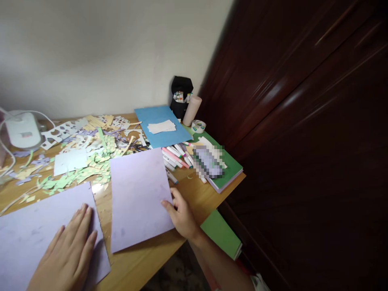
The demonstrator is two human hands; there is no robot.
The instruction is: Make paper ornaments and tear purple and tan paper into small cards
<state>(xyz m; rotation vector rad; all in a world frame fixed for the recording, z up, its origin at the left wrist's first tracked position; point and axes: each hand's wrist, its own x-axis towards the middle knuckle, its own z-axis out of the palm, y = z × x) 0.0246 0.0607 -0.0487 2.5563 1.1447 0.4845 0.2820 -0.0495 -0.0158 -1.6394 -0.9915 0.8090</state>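
Observation:
Two sheets of lilac paper are under my hands on the wooden desk (121,270). My left hand (68,246) lies flat with fingers stretched out on the larger lilac sheet (27,226), near its rough right edge. My right hand (180,212) pinches the smaller lilac sheet (139,198) by its right edge, thumb on top and fingers curled around the side. A narrow strip of desk shows between the two sheets.
Behind the sheets lie many paper scraps (93,161). Several markers (176,155), a blue sheet (160,139), a green book (232,165), a tape roll (199,126), a pink cylinder (192,111) and a black case (182,85) stand rightward. A white device (23,129) with cords sits left.

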